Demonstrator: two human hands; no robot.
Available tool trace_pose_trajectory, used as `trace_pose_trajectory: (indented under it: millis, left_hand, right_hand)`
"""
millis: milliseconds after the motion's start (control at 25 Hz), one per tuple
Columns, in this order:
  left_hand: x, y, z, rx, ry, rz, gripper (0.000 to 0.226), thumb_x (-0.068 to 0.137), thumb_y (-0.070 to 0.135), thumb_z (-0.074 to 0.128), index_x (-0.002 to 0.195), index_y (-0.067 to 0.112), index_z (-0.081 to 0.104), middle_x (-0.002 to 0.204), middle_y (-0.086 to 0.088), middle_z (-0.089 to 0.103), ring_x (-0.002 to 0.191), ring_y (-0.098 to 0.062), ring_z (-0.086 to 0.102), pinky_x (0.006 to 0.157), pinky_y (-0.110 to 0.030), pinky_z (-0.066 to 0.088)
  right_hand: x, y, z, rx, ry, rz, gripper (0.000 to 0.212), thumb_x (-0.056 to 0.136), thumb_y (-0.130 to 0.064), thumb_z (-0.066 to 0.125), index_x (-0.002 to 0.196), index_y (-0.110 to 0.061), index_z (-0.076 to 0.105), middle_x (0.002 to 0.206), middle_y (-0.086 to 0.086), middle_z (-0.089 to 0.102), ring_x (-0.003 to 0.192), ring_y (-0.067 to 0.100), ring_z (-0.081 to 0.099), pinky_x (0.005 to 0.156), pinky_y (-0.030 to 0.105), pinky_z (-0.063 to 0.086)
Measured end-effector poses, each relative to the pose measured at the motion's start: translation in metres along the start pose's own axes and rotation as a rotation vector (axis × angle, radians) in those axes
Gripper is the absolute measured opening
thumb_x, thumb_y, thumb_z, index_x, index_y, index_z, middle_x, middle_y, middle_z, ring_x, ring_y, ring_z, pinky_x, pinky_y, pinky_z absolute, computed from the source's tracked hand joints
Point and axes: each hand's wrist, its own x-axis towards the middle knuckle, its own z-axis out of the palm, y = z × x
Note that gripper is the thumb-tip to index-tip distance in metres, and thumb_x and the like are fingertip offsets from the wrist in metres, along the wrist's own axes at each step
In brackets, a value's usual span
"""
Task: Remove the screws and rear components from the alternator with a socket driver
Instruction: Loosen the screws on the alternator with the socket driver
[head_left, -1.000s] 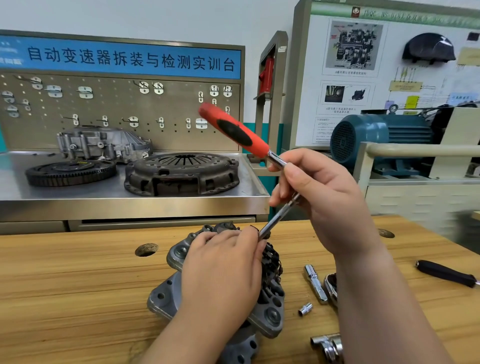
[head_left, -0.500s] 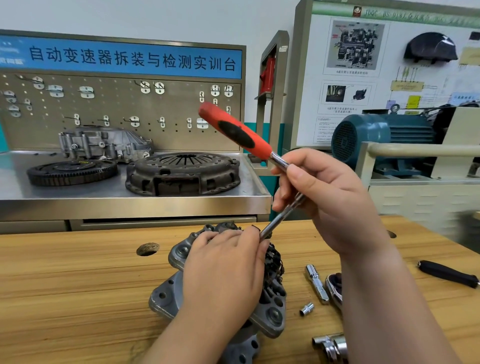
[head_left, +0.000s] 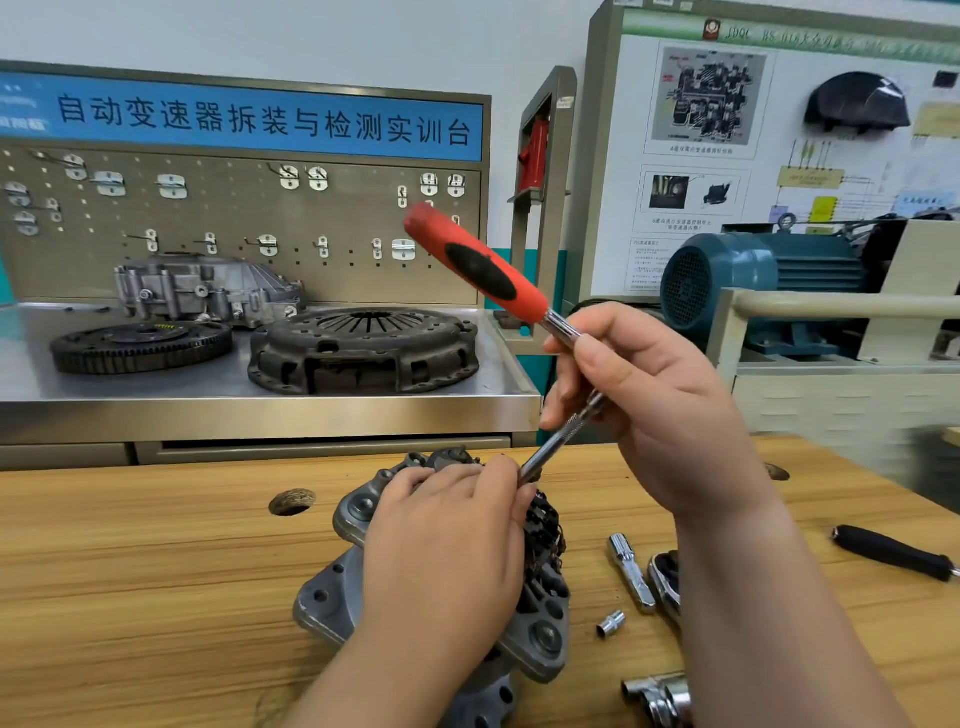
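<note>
Left hand (head_left: 447, 551) clasping alternator (head_left: 332, 597), right hand (head_left: 660, 415) pinching socket driver (head_left: 480, 270) shaft (red handle tilted upward)

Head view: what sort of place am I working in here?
Probably an automotive training workshop: a pegboard bench under a blue banner holds a clutch cover and flywheel, a diagram board stands behind a teal motor, and the alternator sits on a wooden workbench.

Grey alternator (head_left: 332, 597) is lying near centre, rear facing up. Red-handled socket driver (head_left: 480, 270) is slanting into its far edge, handle up-left.
</note>
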Motion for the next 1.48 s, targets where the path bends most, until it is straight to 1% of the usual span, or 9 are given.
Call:
trace_pose_trajectory:
  millis: [200, 280, 440, 520, 720, 960, 1200, 1400, 1480]
  left_hand:
    - [0.002, 0.002, -0.001, -0.019, 0.023, 0.01, 0.022, 0.089, 0.031, 0.036, 0.068, 0.027, 0.035, 0.049, 0.012, 0.051, 0.052, -0.01, 0.054, 0.065, -0.026, 0.043]
    - [0.001, 0.002, -0.001, -0.013, 0.018, 0.008, 0.023, 0.09, 0.031, 0.036, 0.068, 0.027, 0.036, 0.05, 0.012, 0.05, 0.052, -0.01, 0.053, 0.064, -0.026, 0.042]
    - [0.001, 0.001, -0.002, -0.006, -0.021, -0.015, 0.027, 0.093, 0.034, 0.033, 0.069, 0.025, 0.038, 0.052, 0.013, 0.051, 0.054, -0.009, 0.053, 0.064, -0.027, 0.04]
    - [0.0, 0.001, -0.002, -0.008, -0.037, -0.016, 0.025, 0.093, 0.033, 0.032, 0.07, 0.025, 0.039, 0.054, 0.013, 0.053, 0.056, -0.009, 0.055, 0.065, -0.027, 0.04]
    - [0.001, 0.001, -0.002, -0.02, -0.014, -0.002, 0.022, 0.088, 0.031, 0.037, 0.067, 0.026, 0.037, 0.05, 0.012, 0.052, 0.052, -0.011, 0.055, 0.063, -0.026, 0.039]
    - [0.0, 0.0, 0.0, -0.021, -0.038, -0.031, 0.027, 0.091, 0.036, 0.034, 0.068, 0.025, 0.044, 0.056, 0.013, 0.056, 0.059, -0.009, 0.058, 0.068, -0.029, 0.043]
    - [0.001, 0.001, 0.0, -0.02, -0.024, -0.016, 0.027, 0.089, 0.034, 0.037, 0.066, 0.024, 0.049, 0.052, 0.012, 0.055, 0.056, -0.01, 0.058, 0.068, -0.029, 0.046]
    - [0.0, 0.0, 0.0, -0.022, -0.021, -0.025, 0.03, 0.092, 0.037, 0.035, 0.067, 0.026, 0.049, 0.055, 0.014, 0.055, 0.058, -0.007, 0.057, 0.069, -0.027, 0.044]
    - [-0.001, -0.001, 0.0, -0.026, -0.024, -0.018, 0.03, 0.091, 0.036, 0.035, 0.069, 0.026, 0.052, 0.056, 0.014, 0.057, 0.06, -0.007, 0.059, 0.071, -0.028, 0.045]
  right_hand:
    - [0.001, 0.01, 0.015, -0.854, 0.407, 0.06, 0.022, 0.099, -0.03, 0.042, 0.085, -0.018, 0.054, 0.066, -0.001, 0.059, 0.066, 0.023, 0.065, 0.06, 0.042, 0.051]
    - [0.001, 0.01, 0.014, -0.72, 0.382, 0.045, 0.021, 0.098, -0.029, 0.044, 0.084, -0.018, 0.056, 0.063, 0.0, 0.059, 0.063, 0.019, 0.066, 0.06, 0.042, 0.054]
    - [0.002, 0.0, 0.003, -0.102, 0.056, 0.011, 0.018, 0.092, -0.023, 0.049, 0.087, -0.011, 0.06, 0.065, -0.003, 0.058, 0.063, 0.017, 0.066, 0.061, 0.027, 0.051]
    - [0.001, 0.001, 0.002, -0.094, 0.059, 0.013, 0.018, 0.093, -0.024, 0.048, 0.087, -0.01, 0.06, 0.066, -0.003, 0.058, 0.066, 0.019, 0.067, 0.064, 0.028, 0.052]
    - [0.001, 0.013, 0.014, -0.977, 0.41, 0.146, 0.024, 0.099, -0.032, 0.039, 0.087, -0.017, 0.053, 0.072, 0.003, 0.062, 0.071, 0.027, 0.064, 0.063, 0.047, 0.052]
    - [0.0, -0.001, 0.002, -0.096, 0.066, 0.011, 0.019, 0.096, -0.021, 0.046, 0.09, -0.01, 0.061, 0.074, -0.001, 0.065, 0.075, 0.018, 0.071, 0.07, 0.036, 0.057]
    - [0.002, 0.014, 0.009, -0.962, 0.392, 0.146, 0.025, 0.1, -0.032, 0.039, 0.083, -0.019, 0.052, 0.068, 0.001, 0.062, 0.069, 0.024, 0.064, 0.063, 0.043, 0.052]
    - [0.001, 0.009, 0.0, -0.101, 0.126, 0.002, 0.019, 0.098, -0.018, 0.046, 0.091, -0.008, 0.061, 0.07, 0.0, 0.06, 0.066, 0.015, 0.067, 0.067, 0.031, 0.057]
    - [0.0, 0.008, 0.0, -0.09, 0.116, 0.0, 0.021, 0.098, -0.018, 0.045, 0.091, -0.005, 0.06, 0.068, 0.002, 0.059, 0.067, 0.018, 0.068, 0.069, 0.032, 0.057]
